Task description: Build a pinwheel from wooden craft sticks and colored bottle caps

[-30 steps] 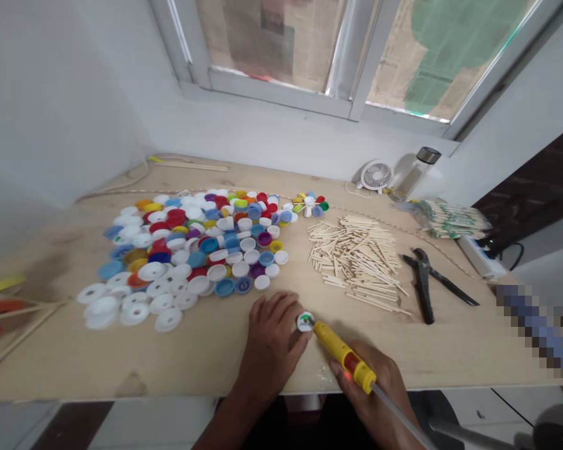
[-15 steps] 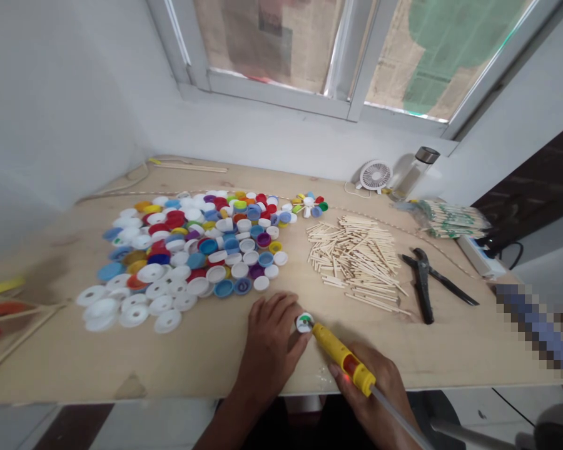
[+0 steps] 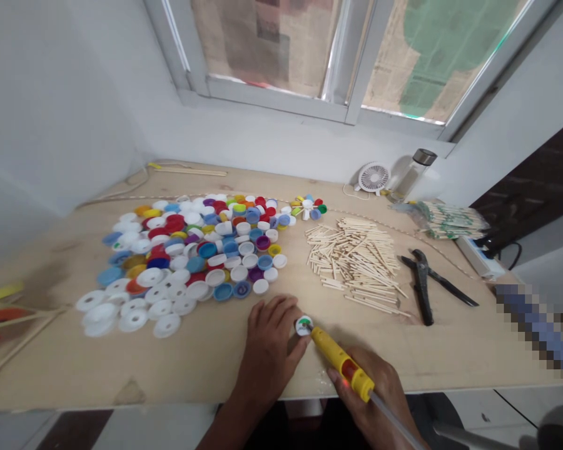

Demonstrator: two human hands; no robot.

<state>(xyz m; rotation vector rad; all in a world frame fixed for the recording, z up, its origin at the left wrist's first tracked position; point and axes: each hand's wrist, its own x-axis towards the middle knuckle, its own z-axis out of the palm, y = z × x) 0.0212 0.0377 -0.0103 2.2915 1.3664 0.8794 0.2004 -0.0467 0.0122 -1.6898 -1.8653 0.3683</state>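
My left hand (image 3: 269,344) rests on the wooden table (image 3: 75,369) near its front edge, thumb and fingers pinching a small white bottle cap (image 3: 303,325). My right hand (image 3: 380,397) grips a yellow soldering iron (image 3: 340,362) with a red light on its body. The iron's tip touches the middle of the white cap. A clear cord runs from the iron's back end down to the lower right.
A large heap of coloured and white bottle caps (image 3: 192,256) lies left of centre. A pile of short wooden sticks (image 3: 354,262) sits to the right, with black pliers (image 3: 422,284) beside it. A small white fan (image 3: 373,178), a bottle (image 3: 410,172) and bagged sticks (image 3: 450,219) stand at the back right.
Both hands, the cap and the iron hold the same pose. Only the camera has tilted slightly, shifting the scene a little down in the picture.
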